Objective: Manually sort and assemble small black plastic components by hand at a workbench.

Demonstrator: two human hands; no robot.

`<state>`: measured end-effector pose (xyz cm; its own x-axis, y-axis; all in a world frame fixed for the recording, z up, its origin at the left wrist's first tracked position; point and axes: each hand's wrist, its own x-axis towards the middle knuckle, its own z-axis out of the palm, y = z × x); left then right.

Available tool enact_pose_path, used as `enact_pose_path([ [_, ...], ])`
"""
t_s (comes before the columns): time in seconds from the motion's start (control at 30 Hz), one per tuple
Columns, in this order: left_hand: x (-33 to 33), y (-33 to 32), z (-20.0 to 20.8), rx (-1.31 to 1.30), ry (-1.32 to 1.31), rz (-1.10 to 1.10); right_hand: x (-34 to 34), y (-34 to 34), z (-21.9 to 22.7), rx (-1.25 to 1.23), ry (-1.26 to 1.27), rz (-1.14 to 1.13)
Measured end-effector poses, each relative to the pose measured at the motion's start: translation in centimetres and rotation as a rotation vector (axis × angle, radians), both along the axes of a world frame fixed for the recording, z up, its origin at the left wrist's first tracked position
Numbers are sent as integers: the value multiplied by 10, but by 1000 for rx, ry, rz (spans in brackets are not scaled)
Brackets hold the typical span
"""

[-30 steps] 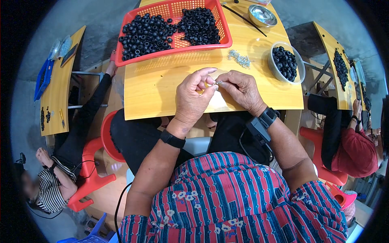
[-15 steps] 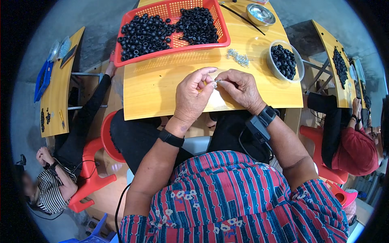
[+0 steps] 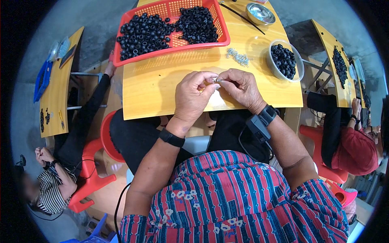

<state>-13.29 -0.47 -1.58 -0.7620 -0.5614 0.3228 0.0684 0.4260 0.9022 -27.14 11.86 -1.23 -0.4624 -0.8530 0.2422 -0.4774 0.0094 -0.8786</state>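
Observation:
Over the near edge of the yellow wooden table, my left hand and my right hand meet fingertip to fingertip. Both are closed in a pinch on one small silvery metal piece; its exact kind is too small to make out. Just beyond my right hand lies a loose pile of small shiny silvery pieces. To its right stands a clear round tub holding black rounded parts with holes.
A red plastic basket with two heaps of black parts sits at the far left. Behind the pile are a thin black stick and a metal bowl. Other people sit at tables on both sides, near red stools.
My left thumb and forefinger have shifted and now pinch the small metal piece, which shows more between my fingertips. My right hand has hardly moved.

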Motion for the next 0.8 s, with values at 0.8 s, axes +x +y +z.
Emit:
enact_pose_path([
  [0.8,-3,2,3,-137,-65,53,4,0,6,45,24,-46],
])
